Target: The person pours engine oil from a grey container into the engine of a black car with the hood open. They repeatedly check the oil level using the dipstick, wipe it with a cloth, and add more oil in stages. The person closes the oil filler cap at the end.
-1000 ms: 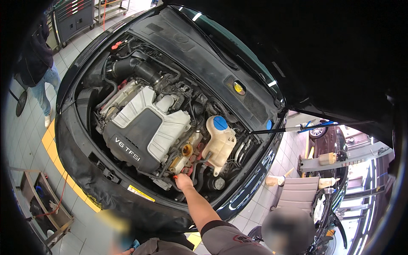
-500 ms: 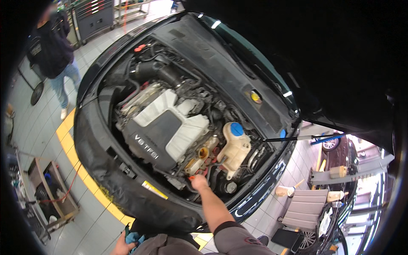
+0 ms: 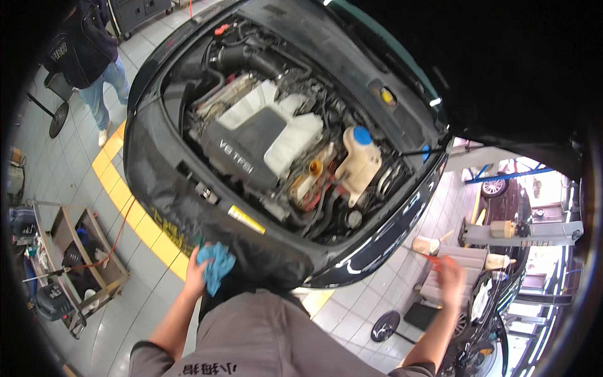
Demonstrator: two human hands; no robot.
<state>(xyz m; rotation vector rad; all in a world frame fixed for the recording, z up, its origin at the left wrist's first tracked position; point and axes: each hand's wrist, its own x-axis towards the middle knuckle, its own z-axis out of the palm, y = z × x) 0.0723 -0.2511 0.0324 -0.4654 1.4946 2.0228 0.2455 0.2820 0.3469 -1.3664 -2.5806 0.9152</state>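
Over the black cover draped on the car's front (image 3: 188, 232), my left hand (image 3: 196, 271) is closed around a crumpled blue cloth (image 3: 217, 267). My right hand (image 3: 451, 279) is out to the right, past the fender, with its fingers closed on a thin red-orange piece (image 3: 431, 256) that looks like an oil dipstick; its far end is blurred. Between the two hands lies the engine bay, with a grey and silver engine cover (image 3: 251, 138). Beside that cover is an uncapped oil filler opening (image 3: 315, 168), brownish inside. A cream fluid tank (image 3: 361, 166) has a blue cap (image 3: 362, 135).
The raised bonnet (image 3: 515, 75) hangs dark at upper right, held by a strut (image 3: 421, 152). A person (image 3: 91, 63) stands at far left. A metal cart (image 3: 81, 264) with tools is at lower left. Lift arms (image 3: 521, 232) and another car (image 3: 512, 195) stand at right.
My right hand has left the engine bay and swung right, carrying the red-orange piece. The left hand has risen with the blue cloth. The view has shifted, showing more of my torso.
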